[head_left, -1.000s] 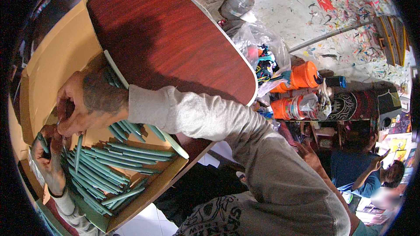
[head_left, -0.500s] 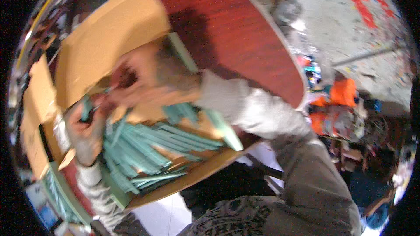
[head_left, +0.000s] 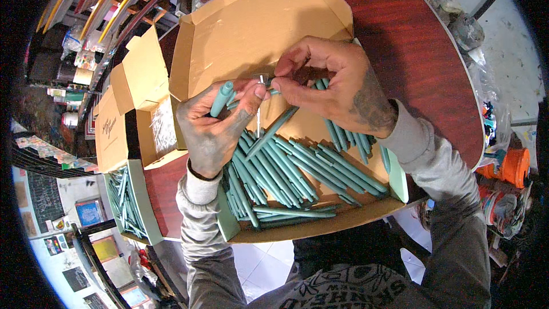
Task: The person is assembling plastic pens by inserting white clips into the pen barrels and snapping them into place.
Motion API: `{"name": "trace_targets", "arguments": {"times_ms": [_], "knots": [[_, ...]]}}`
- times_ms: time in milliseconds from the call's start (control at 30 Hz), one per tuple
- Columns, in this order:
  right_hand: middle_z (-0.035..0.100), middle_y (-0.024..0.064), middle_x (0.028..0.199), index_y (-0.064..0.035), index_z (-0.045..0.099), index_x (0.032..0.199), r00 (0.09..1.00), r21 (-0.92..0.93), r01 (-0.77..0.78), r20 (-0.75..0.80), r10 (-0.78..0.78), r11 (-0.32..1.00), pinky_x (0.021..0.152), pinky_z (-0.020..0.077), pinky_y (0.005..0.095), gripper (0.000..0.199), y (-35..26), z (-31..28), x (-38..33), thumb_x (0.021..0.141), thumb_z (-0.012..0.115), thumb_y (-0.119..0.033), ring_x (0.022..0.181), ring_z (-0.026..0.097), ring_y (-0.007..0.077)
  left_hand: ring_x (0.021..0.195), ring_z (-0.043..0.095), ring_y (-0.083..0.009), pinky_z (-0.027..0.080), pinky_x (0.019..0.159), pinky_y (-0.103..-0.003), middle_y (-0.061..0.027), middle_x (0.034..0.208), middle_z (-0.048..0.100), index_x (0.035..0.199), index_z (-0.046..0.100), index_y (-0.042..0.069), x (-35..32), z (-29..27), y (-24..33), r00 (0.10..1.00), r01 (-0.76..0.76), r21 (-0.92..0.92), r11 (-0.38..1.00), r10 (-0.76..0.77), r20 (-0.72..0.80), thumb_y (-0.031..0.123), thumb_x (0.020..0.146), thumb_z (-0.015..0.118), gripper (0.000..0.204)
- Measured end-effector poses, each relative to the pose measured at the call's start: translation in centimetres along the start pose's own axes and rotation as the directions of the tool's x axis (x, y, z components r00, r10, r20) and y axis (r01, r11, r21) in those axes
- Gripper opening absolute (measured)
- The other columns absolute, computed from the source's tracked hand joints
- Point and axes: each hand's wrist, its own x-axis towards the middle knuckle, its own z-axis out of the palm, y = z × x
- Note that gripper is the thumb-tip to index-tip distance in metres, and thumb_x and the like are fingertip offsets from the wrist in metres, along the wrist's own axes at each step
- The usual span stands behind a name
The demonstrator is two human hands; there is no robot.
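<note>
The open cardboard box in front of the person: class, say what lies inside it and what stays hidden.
Inside the cardboard box lies a heap of teal pens. The left hand and right hand, holding pens above it, cover part of the heap and the box floor.

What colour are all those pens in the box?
The pens are teal, a blue-green. The head view shows them lying heaped in the cardboard box.

round wooden table (head_left: 417, 51) | small open box (head_left: 150, 115) | orange container (head_left: 513, 166)
</note>
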Motion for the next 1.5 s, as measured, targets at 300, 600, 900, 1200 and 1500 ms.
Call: {"name": "trace_targets", "arguments": {"times_ms": [300, 600, 900, 1200, 1500], "knots": [[0.067, 0.0008, 0.084, -0.0019, 0.065, 0.094, 0.998, -0.048, 0.038, -0.038, -0.040, 0.998, 0.068, 0.0504, 0.0206, 0.016, 0.26, -0.11, -0.14, 0.082, 0.074, -0.007, 0.077, 0.062, 0.0055, 0.083, 0.069, -0.0139, 0.055, 0.077, -0.025, -0.0114, 0.088, 0.073, 0.098, 0.069, -0.006, 0.04, 0.51, 0.03, 0.999, -0.030, -0.029, 0.999, 0.030, 0.010, 0.006, 0.085, 0.074, 0.018], [0.068, 0.0012, 0.085, -0.0028, 0.068, 0.096, 0.999, -0.070, 0.037, -0.006, -0.038, 0.997, 0.067, 0.0503, 0.0199, 0.015, 0.03, -0.31, -0.21, 0.083, 0.073, -0.008, 0.077, 0.062, 0.0044, 0.071, 0.062, -0.0064, 0.050, 0.067, -0.021, -0.0049, 0.081, 0.072, 0.092, 0.073, -0.002, -0.04, 0.64, 0.24, 0.994, -0.100, 0.177, 0.979, 0.105, -0.021, 0.010, 0.080, 0.080, 0.018], [0.068, 0.0018, 0.083, -0.0025, 0.067, 0.095, 0.998, -0.114, 0.063, 0.030, -0.060, 0.991, 0.062, 0.0499, 0.0188, 0.013, 0.10, -0.40, -0.10, 0.084, 0.073, -0.007, 0.073, 0.062, 0.0039, 0.075, 0.064, -0.0090, 0.052, 0.069, -0.024, -0.0062, 0.084, 0.072, 0.094, 0.074, -0.001, -0.22, 0.49, 0.15, 0.984, -0.179, 0.213, 0.960, 0.177, 0.031, 0.007, 0.079, 0.080, 0.018], [0.068, 0.0006, 0.081, -0.0052, 0.068, 0.092, 0.996, -0.141, 0.086, 0.041, -0.081, 0.986, 0.059, 0.0490, 0.0186, 0.012, 0.18, -0.62, -0.02, 0.083, 0.074, -0.008, 0.070, 0.062, 0.0037, 0.083, 0.066, -0.0127, 0.054, 0.075, -0.026, -0.0097, 0.087, 0.072, 0.099, 0.072, -0.004, -0.11, 0.19, -0.02, 0.973, -0.221, 0.187, 0.957, 0.202, 0.115, -0.001, 0.077, 0.077, 0.023], [0.067, 0.0000, 0.079, -0.0051, 0.067, 0.090, 0.998, -0.101, 0.061, -0.025, -0.064, 0.993, 0.059, 0.0485, 0.0182, 0.011, 0.23, -0.26, 0.02, 0.081, 0.075, -0.007, 0.069, 0.061, 0.0031, 0.084, 0.067, -0.0137, 0.054, 0.076, -0.025, -0.0109, 0.092, 0.072, 0.102, 0.071, -0.005, 0.02, -0.13, -0.25, 0.947, -0.313, 0.233, 0.921, 0.283, 0.152, -0.004, 0.077, 0.075, 0.025]]}}
